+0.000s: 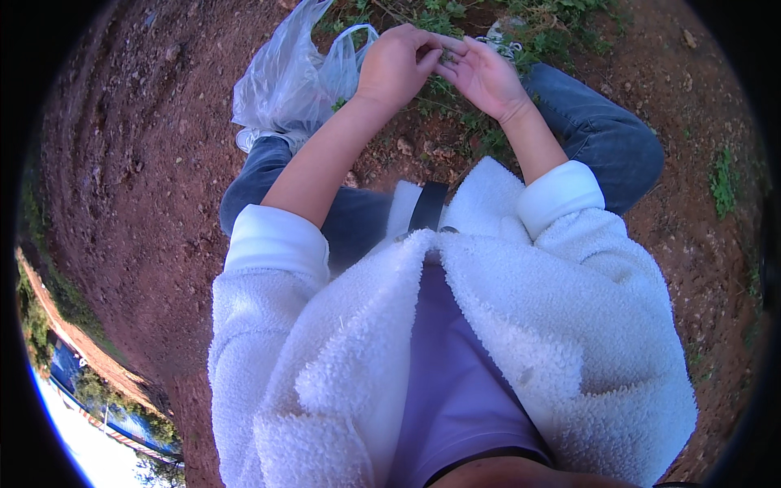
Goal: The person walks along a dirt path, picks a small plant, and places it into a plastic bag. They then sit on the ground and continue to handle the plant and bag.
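Note:
My left hand (396,66) is held palm down over the weeds, its thumb and fingers bent towards each other. Facing it, my right hand (487,79) has its palm turned up and partly cupped, with fingers reaching left. The fingertips of both hands meet or overlap above leafy green plants (488,131). Small bits of green show between them; whether these are held or lie behind, I cannot tell. Just left of my left hand stands a thin translucent plastic bag (277,79) with its handles up. Its contents are not clear.
My bent legs in blue jeans (601,125) frame the work area, with a white shoe (247,139) beside the bag. Reddish-brown soil (140,201) with small stones lies around. More weeds (567,21) grow ahead, and a green tuft (723,183) stands at right.

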Available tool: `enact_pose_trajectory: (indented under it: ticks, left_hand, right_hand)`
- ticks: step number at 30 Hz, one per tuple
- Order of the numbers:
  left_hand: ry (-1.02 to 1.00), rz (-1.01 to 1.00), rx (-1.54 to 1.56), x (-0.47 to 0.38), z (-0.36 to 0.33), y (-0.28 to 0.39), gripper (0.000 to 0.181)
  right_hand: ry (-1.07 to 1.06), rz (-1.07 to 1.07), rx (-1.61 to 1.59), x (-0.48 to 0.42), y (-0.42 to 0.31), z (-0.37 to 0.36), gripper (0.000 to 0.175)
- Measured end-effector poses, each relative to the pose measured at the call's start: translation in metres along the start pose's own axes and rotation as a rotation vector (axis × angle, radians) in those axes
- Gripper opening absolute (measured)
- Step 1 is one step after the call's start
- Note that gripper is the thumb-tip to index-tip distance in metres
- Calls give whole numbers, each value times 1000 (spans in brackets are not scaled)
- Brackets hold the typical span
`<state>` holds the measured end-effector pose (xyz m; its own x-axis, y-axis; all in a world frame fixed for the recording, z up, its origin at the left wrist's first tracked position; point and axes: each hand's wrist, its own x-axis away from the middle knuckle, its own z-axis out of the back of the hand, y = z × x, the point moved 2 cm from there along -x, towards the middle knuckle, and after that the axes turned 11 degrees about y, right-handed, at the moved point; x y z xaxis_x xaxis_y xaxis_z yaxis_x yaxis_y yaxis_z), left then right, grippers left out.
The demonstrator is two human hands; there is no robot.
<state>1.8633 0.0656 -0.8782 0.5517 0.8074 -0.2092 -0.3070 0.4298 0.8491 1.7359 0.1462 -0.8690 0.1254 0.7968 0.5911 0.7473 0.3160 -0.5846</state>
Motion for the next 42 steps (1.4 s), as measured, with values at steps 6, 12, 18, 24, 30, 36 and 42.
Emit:
enact_pose_trajectory:
  ticks: [6, 12, 18, 24, 30, 36, 42]
  left_hand:
    - [-47, 125, 121, 1, -2, 0, 17]
    - [-47, 4, 15, 1, -2, -1, 18]
    - [-52, -30, -73, 1, -5, -4, 15]
    - [-50, 82, -15, 2, -6, -7, 15]
    - [-69, 108, -55, 3, -6, -5, 15]
    - [-76, 209, -60, -9, -6, -26, 18]
    - [219, 262, -845, -11, 38, -124, 42]
  right_hand:
    - [1, 16, 20, -1, 1, 2, 43]
    - [-34, 6, 9, -3, 3, 5, 42]
    - [56, 27, 108, -2, 8, 10, 32]
    - [146, 108, 250, -4, 11, 10, 26]
    - [341, 81, 330, -10, 17, 21, 22]
    - [410, 92, 276, -16, 15, 38, 21]
    - [329, 68, 221, -24, 19, 31, 20]
